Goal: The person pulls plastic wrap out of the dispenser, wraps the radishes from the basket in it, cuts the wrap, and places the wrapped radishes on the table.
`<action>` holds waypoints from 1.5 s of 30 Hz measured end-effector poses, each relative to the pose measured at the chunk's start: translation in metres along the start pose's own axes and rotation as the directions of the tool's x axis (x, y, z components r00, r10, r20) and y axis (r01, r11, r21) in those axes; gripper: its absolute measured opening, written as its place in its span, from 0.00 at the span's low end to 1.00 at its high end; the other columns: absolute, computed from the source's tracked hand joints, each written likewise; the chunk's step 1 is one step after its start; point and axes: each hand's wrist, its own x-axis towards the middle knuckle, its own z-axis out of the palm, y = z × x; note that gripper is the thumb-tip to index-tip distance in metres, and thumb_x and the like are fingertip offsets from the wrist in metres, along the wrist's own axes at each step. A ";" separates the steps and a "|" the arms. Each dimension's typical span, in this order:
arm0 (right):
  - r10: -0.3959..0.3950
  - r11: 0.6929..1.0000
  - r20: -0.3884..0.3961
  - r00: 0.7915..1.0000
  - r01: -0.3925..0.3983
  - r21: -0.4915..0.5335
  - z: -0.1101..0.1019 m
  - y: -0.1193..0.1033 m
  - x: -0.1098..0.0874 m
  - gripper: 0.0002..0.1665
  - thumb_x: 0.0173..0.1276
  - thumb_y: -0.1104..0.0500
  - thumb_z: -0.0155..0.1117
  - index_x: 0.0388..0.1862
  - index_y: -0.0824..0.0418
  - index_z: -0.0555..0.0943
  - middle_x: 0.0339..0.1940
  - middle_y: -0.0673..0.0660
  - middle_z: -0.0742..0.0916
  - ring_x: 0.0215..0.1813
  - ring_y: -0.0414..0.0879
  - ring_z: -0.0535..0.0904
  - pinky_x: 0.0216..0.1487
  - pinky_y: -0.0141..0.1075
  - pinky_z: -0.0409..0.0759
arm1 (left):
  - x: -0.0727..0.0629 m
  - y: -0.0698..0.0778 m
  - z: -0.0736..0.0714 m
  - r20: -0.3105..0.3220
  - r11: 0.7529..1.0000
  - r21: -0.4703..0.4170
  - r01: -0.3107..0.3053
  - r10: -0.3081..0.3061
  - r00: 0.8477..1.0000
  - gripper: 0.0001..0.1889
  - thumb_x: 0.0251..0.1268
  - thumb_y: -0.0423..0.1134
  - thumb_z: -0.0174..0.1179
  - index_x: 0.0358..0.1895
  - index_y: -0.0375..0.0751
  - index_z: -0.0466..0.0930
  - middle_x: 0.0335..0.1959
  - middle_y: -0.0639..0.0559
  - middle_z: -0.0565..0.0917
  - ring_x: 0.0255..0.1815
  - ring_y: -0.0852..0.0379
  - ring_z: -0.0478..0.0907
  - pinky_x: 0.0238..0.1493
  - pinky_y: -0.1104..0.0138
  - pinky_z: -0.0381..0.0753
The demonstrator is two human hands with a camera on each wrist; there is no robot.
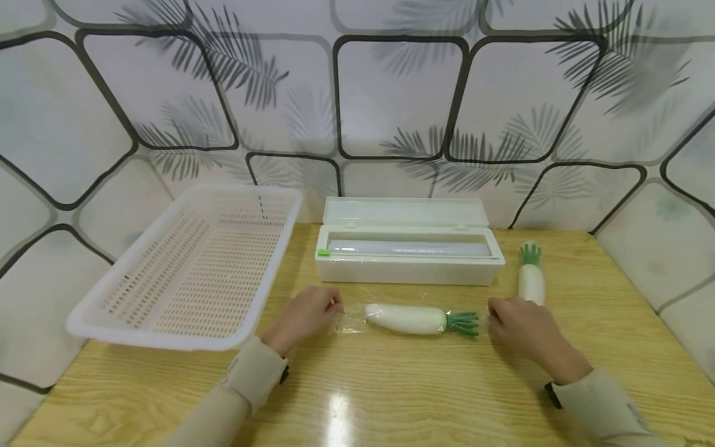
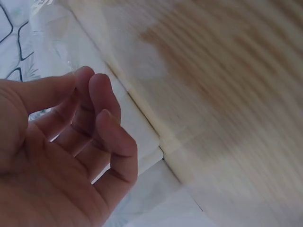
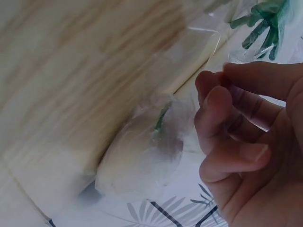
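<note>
A white radish [image 1: 408, 319] with green leaf stubs lies across the table, wrapped in clear plastic film [image 1: 352, 319]. At its left end, my left hand [image 1: 310, 315] pinches the film between thumb and fingers, and the left wrist view shows the thumb [image 2: 52, 92] meeting the fingertips. Beyond the leaf end, my right hand [image 1: 522, 326] pinches the film's other end. Green leaves [image 3: 267, 28] appear under film in the right wrist view. A second white radish [image 1: 530, 282] lies just behind the right hand, which hides its lower end.
Behind the wrapped radish stands a white film box [image 1: 410, 272], lid raised, with a roll [image 1: 410, 248] inside and a green slider [image 1: 324, 252] on its edge. A white slotted basket [image 1: 246, 338] stands at the left. A patterned wall [image 1: 399, 99] borders the wooden table [image 1: 391, 397].
</note>
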 end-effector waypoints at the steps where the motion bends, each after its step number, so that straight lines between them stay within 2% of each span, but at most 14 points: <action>1: -0.011 1.000 -0.008 1.000 0.011 -0.012 0.002 0.000 0.000 0.11 0.64 0.67 0.68 0.27 0.58 0.76 0.17 0.47 0.74 0.18 0.40 0.66 0.17 0.37 0.68 | 0.000 0.000 0.000 0.008 1.000 0.012 0.007 -0.007 1.000 0.05 0.70 0.28 0.61 0.36 0.37 0.85 0.28 0.53 0.83 0.24 0.61 0.71 0.27 0.68 0.74; 8: -0.032 0.999 -0.021 0.999 0.032 -0.036 0.007 -0.004 0.003 0.16 0.65 0.67 0.66 0.22 0.55 0.72 0.14 0.48 0.72 0.17 0.42 0.68 0.14 0.39 0.68 | 0.000 -0.001 0.004 0.048 0.988 0.155 -0.010 0.003 0.999 0.09 0.68 0.29 0.59 0.28 0.44 0.81 0.21 0.59 0.76 0.22 0.62 0.68 0.27 0.67 0.72; 13: -0.057 0.998 -0.062 0.996 0.057 0.000 0.004 -0.005 0.004 0.11 0.58 0.70 0.69 0.28 0.58 0.76 0.20 0.51 0.80 0.19 0.41 0.71 0.16 0.38 0.70 | -0.001 0.004 0.003 0.027 0.982 0.185 -0.038 0.033 0.999 0.11 0.66 0.28 0.60 0.25 0.44 0.81 0.20 0.59 0.75 0.21 0.63 0.66 0.24 0.68 0.69; 18: -0.146 0.989 -0.176 0.973 0.149 -0.001 0.001 -0.004 0.005 0.11 0.55 0.72 0.72 0.30 0.59 0.81 0.28 0.54 0.86 0.21 0.42 0.75 0.17 0.35 0.72 | -0.003 0.010 -0.002 0.035 0.983 0.174 -0.053 0.048 0.998 0.08 0.66 0.26 0.61 0.33 0.39 0.88 0.31 0.53 0.86 0.24 0.61 0.71 0.29 0.65 0.77; 23: -0.170 0.985 -0.206 0.964 0.170 -0.018 -0.003 -0.002 0.001 0.09 0.54 0.73 0.71 0.32 0.63 0.85 0.32 0.57 0.86 0.27 0.48 0.81 0.21 0.39 0.79 | -0.010 0.015 -0.005 0.007 0.972 0.215 -0.097 0.098 0.995 0.09 0.68 0.26 0.62 0.48 0.32 0.85 0.44 0.41 0.87 0.34 0.52 0.81 0.35 0.61 0.83; 26: -0.204 0.979 -0.270 0.941 0.204 -0.031 -0.006 -0.003 0.000 0.10 0.54 0.72 0.73 0.35 0.66 0.85 0.35 0.58 0.85 0.32 0.52 0.82 0.25 0.43 0.81 | -0.014 0.017 -0.005 -0.099 0.929 0.308 -0.207 0.248 0.964 0.14 0.66 0.27 0.65 0.53 0.29 0.81 0.45 0.40 0.85 0.40 0.47 0.83 0.37 0.61 0.85; 28: -0.248 0.968 -0.318 0.915 0.248 -0.039 -0.008 -0.005 0.000 0.06 0.69 0.63 0.68 0.37 0.67 0.85 0.36 0.59 0.84 0.35 0.54 0.82 0.28 0.45 0.82 | -0.015 0.020 -0.003 -0.171 0.872 0.389 -0.296 0.384 0.907 0.15 0.62 0.26 0.69 0.51 0.29 0.81 0.43 0.41 0.84 0.39 0.47 0.82 0.37 0.63 0.85; 30: -0.302 0.951 -0.353 0.885 0.307 -0.043 -0.008 -0.008 0.000 0.20 0.80 0.51 0.57 0.39 0.67 0.84 0.39 0.60 0.84 0.37 0.55 0.82 0.29 0.47 0.82 | -0.016 0.024 -0.002 -0.210 0.812 0.457 -0.363 0.495 0.843 0.15 0.58 0.26 0.71 0.48 0.31 0.82 0.42 0.43 0.84 0.39 0.49 0.82 0.38 0.64 0.85; 33: -0.376 0.920 -0.356 0.856 0.390 -0.033 -0.007 -0.015 -0.001 0.38 0.84 0.41 0.33 0.42 0.68 0.84 0.42 0.61 0.84 0.41 0.55 0.82 0.34 0.49 0.83 | -0.017 0.032 0.003 -0.182 0.727 0.540 -0.424 0.592 0.785 0.14 0.57 0.29 0.73 0.46 0.35 0.84 0.43 0.46 0.84 0.43 0.50 0.82 0.40 0.63 0.84; 34: -0.397 0.910 -0.345 0.850 0.414 -0.026 -0.006 -0.017 -0.002 0.38 0.84 0.41 0.32 0.44 0.68 0.83 0.44 0.61 0.84 0.42 0.55 0.82 0.36 0.50 0.84 | -0.018 0.034 0.005 -0.158 0.702 0.564 -0.435 0.609 0.778 0.13 0.58 0.30 0.73 0.46 0.36 0.84 0.45 0.46 0.84 0.45 0.50 0.82 0.41 0.63 0.85; 37: -0.427 0.897 -0.290 0.856 0.442 -0.015 -0.002 -0.022 -0.004 0.21 0.78 0.49 0.60 0.50 0.67 0.82 0.48 0.62 0.85 0.47 0.56 0.82 0.40 0.51 0.84 | -0.019 0.041 0.013 -0.063 0.643 0.616 -0.454 0.615 0.786 0.14 0.63 0.33 0.70 0.51 0.39 0.84 0.50 0.47 0.84 0.50 0.51 0.82 0.45 0.62 0.85; 39: -0.432 0.898 -0.246 0.868 0.440 -0.022 0.000 -0.023 -0.006 0.21 0.65 0.57 0.74 0.53 0.66 0.82 0.50 0.61 0.84 0.49 0.56 0.82 0.41 0.51 0.84 | -0.019 0.042 0.019 -0.015 0.619 0.634 -0.464 0.610 0.792 0.15 0.65 0.33 0.68 0.55 0.39 0.83 0.53 0.47 0.84 0.52 0.51 0.83 0.46 0.62 0.85; 41: -0.430 0.900 -0.210 0.878 0.435 -0.028 0.002 -0.023 -0.006 0.32 0.47 0.67 0.81 0.54 0.65 0.83 0.51 0.60 0.84 0.50 0.55 0.82 0.43 0.50 0.84 | -0.019 0.042 0.022 0.024 0.611 0.641 -0.465 0.589 0.808 0.17 0.67 0.32 0.66 0.58 0.38 0.82 0.55 0.46 0.84 0.53 0.51 0.83 0.49 0.61 0.85; 45: -0.431 0.901 -0.187 0.883 0.431 -0.043 0.005 -0.024 -0.006 0.35 0.45 0.68 0.83 0.56 0.66 0.82 0.51 0.59 0.85 0.49 0.54 0.82 0.40 0.48 0.84 | -0.016 0.038 0.026 0.038 0.616 0.640 -0.460 0.572 0.819 0.18 0.68 0.31 0.65 0.60 0.36 0.81 0.55 0.44 0.83 0.53 0.50 0.83 0.49 0.60 0.85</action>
